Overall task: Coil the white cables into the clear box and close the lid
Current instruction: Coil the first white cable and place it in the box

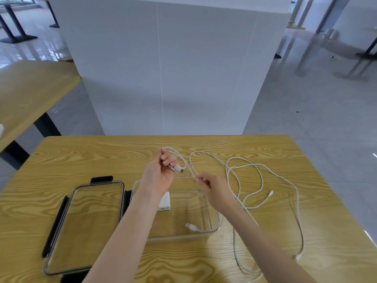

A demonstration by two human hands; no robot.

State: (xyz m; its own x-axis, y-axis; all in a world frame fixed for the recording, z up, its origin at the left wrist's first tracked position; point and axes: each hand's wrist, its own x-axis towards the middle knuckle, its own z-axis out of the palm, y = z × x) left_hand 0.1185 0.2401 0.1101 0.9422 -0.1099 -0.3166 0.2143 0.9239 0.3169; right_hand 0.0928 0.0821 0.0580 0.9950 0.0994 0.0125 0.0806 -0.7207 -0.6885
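My left hand (161, 170) is raised above the clear box (214, 225), palm up, gripping one end of a white cable (242, 166); the plug sticks out to the right of my fingers and a small loop curls over them. My right hand (212, 186) pinches the same cable a short way along, over the box's back edge. The rest of the cable lies in loose loops on the table to the right. A white charger block (164, 202) and a small white plug (191, 226) lie inside the box. The clear lid (85, 223) with black latches lies flat to the left.
The wooden table (204, 144) ends just beyond the cable, with a white partition behind it. Another wooden table (30, 92) stands at the far left. A second cable run (299, 227) trails near the table's right front.
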